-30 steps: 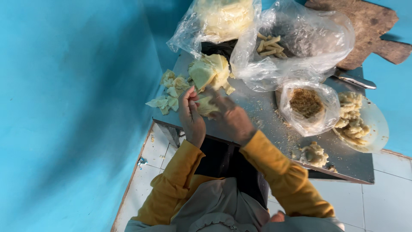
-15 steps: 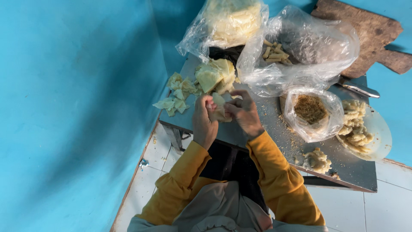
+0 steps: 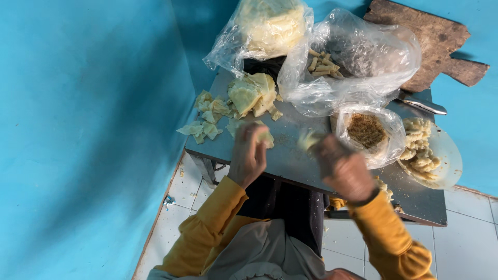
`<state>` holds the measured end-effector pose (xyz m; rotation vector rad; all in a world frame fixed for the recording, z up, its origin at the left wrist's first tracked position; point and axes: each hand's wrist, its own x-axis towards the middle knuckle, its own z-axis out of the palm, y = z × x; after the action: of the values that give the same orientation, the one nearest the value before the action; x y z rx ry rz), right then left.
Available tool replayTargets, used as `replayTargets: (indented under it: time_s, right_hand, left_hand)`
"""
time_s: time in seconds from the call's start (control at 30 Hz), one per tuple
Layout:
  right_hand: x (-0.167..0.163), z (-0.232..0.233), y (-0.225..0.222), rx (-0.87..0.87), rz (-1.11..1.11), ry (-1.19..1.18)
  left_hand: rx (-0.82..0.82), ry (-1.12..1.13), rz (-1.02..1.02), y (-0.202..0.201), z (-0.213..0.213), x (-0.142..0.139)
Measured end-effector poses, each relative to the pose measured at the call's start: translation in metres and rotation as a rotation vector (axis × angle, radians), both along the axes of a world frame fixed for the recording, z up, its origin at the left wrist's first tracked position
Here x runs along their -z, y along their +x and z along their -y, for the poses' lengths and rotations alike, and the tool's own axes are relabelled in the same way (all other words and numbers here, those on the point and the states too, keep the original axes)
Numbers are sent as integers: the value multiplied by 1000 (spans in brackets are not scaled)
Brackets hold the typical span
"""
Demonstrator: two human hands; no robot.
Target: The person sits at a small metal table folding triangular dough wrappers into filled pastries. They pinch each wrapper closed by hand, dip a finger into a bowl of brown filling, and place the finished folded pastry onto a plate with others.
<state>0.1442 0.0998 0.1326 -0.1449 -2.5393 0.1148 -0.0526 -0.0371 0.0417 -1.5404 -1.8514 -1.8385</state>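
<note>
Parting now: left hand [image 3: 248, 154], right hand [image 3: 340, 168].

Bright turquoise wall [image 3: 83, 103] fills the whole left side, shading darker toward the corner up top, and the same painted wall [image 3: 467, 31] carries on behind on the right. A small grey metal table [image 3: 290, 155] stands pushed into that corner, one leg showing beneath its near edge. A worn brown wooden board [image 3: 430, 46] leans against the wall at the table's far right. Down below, a pale tiled floor [image 3: 176, 218] with dark grout lines, scuffed and speckled near the wall, soft even light throughout
</note>
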Motion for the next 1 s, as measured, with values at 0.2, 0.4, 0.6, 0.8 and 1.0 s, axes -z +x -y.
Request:
replayTargets:
  time_s: [0.2,0.4,0.6,0.8,1.0]
  right_hand:
    - [42,51,34,120,58,-49]
    - [50,57,76,383,-207,-284]
    - [63,64,146,899,-38,17]
    - [91,65,165,997,205,45]
    - [95,72,155,1020,272,76]
  left_hand:
    - [276,-200,-515,23,16,5]
    - [256,-236,-639,25,11,9]
    - [282,-226,-696,23,15,14]
    - [288,-148,-712,19,17,18]
    - [292,-159,-663,18,20,23]
